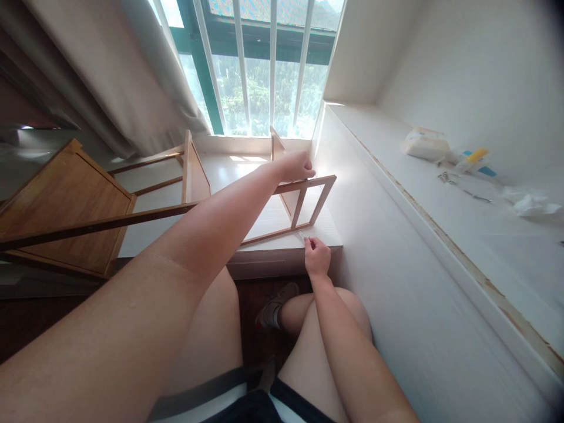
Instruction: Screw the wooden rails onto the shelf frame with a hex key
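Note:
A wooden shelf rack (198, 175) with slatted sides and solid panels lies on its side across the white window ledge. My left hand (299, 166) is closed at the upper rail of its right end, the fingers curled and partly hidden from me. Lower down, my right hand (318, 257) is closed in a pinch around a thin metal rod (301, 234), perhaps a hex key. Its tip points at the rack's lower rail, near the corner; I cannot tell whether it touches.
A white partition (374, 217) with a worn edge rises at the right. On its top lie a small box (426, 143), a yellow-handled tool (477, 155), small metal pieces (462, 187) and crumpled plastic (531, 201). A barred window (264, 88) and curtain (110, 70) stand behind.

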A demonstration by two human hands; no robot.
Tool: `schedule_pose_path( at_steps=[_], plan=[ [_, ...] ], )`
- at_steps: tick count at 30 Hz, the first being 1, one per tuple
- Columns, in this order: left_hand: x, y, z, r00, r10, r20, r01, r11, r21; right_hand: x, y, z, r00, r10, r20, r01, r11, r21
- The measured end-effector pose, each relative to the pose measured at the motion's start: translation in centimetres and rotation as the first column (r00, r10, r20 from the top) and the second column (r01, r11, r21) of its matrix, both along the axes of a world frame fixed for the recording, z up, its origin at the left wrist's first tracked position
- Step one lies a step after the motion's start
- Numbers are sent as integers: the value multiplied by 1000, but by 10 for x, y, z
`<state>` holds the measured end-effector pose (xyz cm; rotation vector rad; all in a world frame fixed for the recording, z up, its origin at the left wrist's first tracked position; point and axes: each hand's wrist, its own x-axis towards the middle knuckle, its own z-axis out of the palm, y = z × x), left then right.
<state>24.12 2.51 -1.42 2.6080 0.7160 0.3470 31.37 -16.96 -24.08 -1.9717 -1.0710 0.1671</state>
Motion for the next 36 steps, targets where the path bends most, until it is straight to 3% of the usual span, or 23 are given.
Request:
schedule_pose_path(
  at_steps=[19, 36],
  plan=[
    [0, 1, -2, 1000, 11, 16, -11, 1000, -15, 2, 0, -9, 991, 19, 135, -14, 999, -43],
    [1, 3, -2, 1000, -3, 10, 3, 1000, -19, 1, 0, -15, 994, 32, 107, -33, 999, 13]
  ],
)
